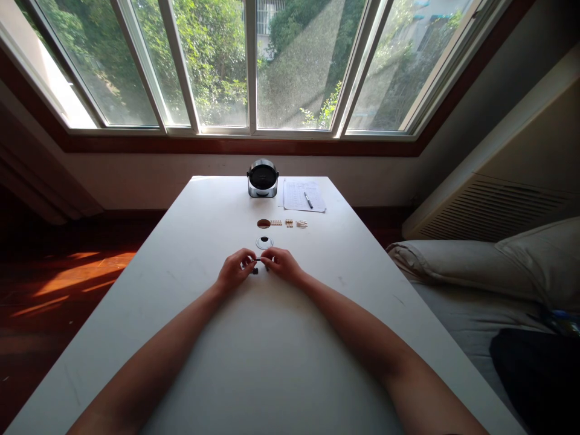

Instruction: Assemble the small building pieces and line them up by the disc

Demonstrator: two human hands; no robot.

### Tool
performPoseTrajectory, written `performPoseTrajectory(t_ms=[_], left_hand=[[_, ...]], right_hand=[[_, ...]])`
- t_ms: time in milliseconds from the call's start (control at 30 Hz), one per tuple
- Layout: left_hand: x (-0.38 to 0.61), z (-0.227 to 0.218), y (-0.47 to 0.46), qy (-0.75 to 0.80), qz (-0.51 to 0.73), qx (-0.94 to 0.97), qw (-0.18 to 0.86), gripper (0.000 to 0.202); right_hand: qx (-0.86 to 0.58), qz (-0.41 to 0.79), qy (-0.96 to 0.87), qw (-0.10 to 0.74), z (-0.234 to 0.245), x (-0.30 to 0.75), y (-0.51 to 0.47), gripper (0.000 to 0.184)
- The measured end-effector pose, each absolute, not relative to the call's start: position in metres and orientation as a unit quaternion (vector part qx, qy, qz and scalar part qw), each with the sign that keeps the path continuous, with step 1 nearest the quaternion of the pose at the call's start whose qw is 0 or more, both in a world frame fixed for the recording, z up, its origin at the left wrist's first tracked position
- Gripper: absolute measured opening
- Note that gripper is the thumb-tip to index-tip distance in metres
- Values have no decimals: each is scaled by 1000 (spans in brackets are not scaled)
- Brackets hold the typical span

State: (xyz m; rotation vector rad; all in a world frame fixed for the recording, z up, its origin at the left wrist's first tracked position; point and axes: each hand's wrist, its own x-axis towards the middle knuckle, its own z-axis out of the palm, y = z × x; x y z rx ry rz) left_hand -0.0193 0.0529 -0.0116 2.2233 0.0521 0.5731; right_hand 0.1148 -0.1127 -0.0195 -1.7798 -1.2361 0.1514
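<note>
My left hand and my right hand meet over the white table, fingers bent into a pinch. Between their fingertips is a small, thin dark piece, too small to name, which both hands seem to grip. Just below the fingers lies a small black block, partly hidden by my left hand. Right beyond the hands is a round, light-rimmed disc with a dark patch in its middle.
Behind the disc is a brown round opening or disc. Small beige pieces, gold-toned pieces and pale pieces sit beside it. At the back stand a black round device and papers with a pen.
</note>
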Motion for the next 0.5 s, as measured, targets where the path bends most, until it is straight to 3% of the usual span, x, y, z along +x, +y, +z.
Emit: performPoseTrajectory(t_ms=[500], left_hand=[[-19,-14,53,27,233,882,408,10]], right_hand=[[-705,101,-501,492,-25,117,-112,13]])
